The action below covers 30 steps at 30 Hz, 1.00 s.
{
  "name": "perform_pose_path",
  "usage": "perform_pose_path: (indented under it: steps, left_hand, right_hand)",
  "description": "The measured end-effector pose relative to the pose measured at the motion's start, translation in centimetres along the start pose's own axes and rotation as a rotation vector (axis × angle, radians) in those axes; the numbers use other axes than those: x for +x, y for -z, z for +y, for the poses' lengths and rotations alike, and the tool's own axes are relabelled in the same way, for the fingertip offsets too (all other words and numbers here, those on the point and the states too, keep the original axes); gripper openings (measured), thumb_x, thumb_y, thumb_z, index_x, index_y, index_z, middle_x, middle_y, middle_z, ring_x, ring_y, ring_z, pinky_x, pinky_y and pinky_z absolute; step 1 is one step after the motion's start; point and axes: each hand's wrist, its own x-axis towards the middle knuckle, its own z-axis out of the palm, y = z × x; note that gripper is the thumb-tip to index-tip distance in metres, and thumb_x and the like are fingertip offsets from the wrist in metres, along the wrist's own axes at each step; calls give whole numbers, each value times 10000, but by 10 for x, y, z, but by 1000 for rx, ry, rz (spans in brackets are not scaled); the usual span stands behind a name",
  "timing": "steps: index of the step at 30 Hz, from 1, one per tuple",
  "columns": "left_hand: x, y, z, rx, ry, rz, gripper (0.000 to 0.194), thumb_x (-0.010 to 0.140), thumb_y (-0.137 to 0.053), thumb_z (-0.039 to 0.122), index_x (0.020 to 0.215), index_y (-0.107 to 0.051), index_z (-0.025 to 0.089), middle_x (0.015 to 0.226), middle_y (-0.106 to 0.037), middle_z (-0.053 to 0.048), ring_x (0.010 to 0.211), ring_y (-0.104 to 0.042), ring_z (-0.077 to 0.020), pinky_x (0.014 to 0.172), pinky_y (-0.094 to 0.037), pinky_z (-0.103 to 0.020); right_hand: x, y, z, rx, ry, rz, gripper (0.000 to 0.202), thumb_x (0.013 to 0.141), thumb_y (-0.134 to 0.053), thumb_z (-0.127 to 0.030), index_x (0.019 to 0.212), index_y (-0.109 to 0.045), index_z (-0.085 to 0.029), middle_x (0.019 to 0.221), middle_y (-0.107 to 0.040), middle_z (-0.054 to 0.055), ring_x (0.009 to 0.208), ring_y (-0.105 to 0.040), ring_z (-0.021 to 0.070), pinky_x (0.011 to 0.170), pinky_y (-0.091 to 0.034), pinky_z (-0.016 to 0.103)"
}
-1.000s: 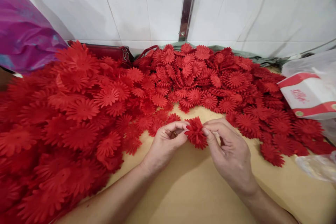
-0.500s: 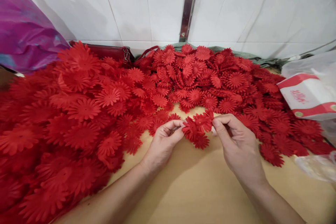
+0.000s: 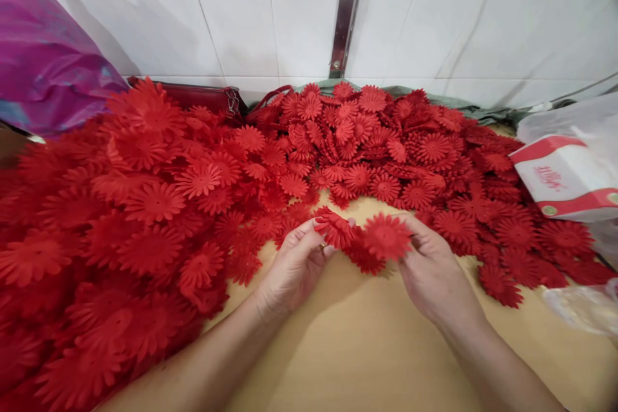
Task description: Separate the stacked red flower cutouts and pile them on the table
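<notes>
Between my hands, a little above the tabletop, are several red fabric flower pieces with long narrow petals. My left hand (image 3: 299,257) is closed, thumb and fingers pinching one red flower piece (image 3: 335,229) that is tilted edge-on. In the fingers of my right hand (image 3: 432,264) is another flower piece (image 3: 387,236), its face turned toward me and slightly blurred; it hides part of the fingertips. A further flower piece (image 3: 364,259) hangs between and below these two; I cannot tell which hand bears it.
Heaps of red flower pieces (image 3: 154,199) cover the left and back of the wooden table (image 3: 367,347). Behind them lie a dark red purse (image 3: 193,95) and a tiled wall with a metal bracket (image 3: 346,19). A purple bag (image 3: 48,45) stands left, a white-and-red box (image 3: 564,174) in plastic right.
The flower pieces between my hands have spread apart and turned. One now faces me at my right fingers, and another has tilted toward my left hand. The heaps have not moved.
</notes>
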Motion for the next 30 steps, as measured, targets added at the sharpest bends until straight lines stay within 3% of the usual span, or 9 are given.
perform_pose_path:
  steps: [4,10,13,17,20,23,25,27,30]
  left_hand:
    - [1,-1,-1,64,32,-48,135,792,-767,260,873,-763,152,893,-768,-64,873,-709,-183,897,-548,-316]
    - [3,-1,0,-15,-25,76,74,797,-753,234,841,-748,175,923,-780,-31,960,-724,-191,957,-557,-345]
    - [3,-3,2,-64,-25,87,80,810,-711,217,864,-750,172,945,-789,-38,1028,-723,-217,1000,-558,-392]
    - [4,-4,4,-96,-31,92,78,824,-675,210,852,-736,171,1004,-791,-42,1066,-716,-214,1021,-557,-396]
    - [4,-3,4,-81,-22,97,103,829,-690,243,890,-732,171,1033,-785,-49,1043,-720,-208,1002,-566,-385]
    - [5,0,3,-64,-15,133,115,808,-718,259,891,-721,178,955,-781,-26,951,-724,-178,965,-583,-363]
    - [6,2,2,-67,-21,147,99,792,-735,267,829,-702,181,871,-765,2,877,-716,-150,959,-586,-353]
    - [6,2,2,-81,-21,147,109,774,-748,258,758,-672,183,788,-736,25,808,-700,-128,960,-585,-356]
    - [5,1,2,-92,-4,126,110,763,-754,244,746,-664,184,791,-726,28,803,-694,-125,953,-582,-360]
  right_hand:
    - [-5,-7,-9,-22,-104,-129,347,964,-562,-519,911,-692,-201,816,-694,34,794,-637,176,764,-532,297]
    - [-6,-3,-6,-23,-71,-115,362,1017,-458,-501,996,-669,-207,875,-694,38,818,-665,174,794,-542,315]
    - [-9,-3,-12,-221,46,-230,216,941,-633,-430,1004,-681,-228,972,-684,43,935,-645,198,865,-529,347]
    - [-17,-11,-17,-528,289,-404,345,837,-773,-357,1154,-682,-260,1279,-597,99,1200,-508,293,1033,-453,501]
    - [-22,-18,-15,-605,359,-466,151,863,-737,-257,1006,-692,-239,1326,-570,112,1222,-468,312,1025,-451,539]
    - [-20,-16,-15,-556,380,-446,85,887,-692,-186,830,-650,-233,1263,-623,86,1242,-465,306,1028,-446,533]
    - [-17,-11,-15,-448,337,-385,84,910,-673,-201,845,-642,-245,1202,-665,63,1239,-503,279,1044,-446,507]
    - [-13,-5,-15,-281,234,-237,16,941,-643,-242,931,-632,-250,1098,-696,53,1133,-596,231,992,-495,440]
    - [-8,-1,-12,-74,85,-6,113,938,-647,-294,1019,-595,-235,974,-687,31,909,-662,166,802,-551,312]
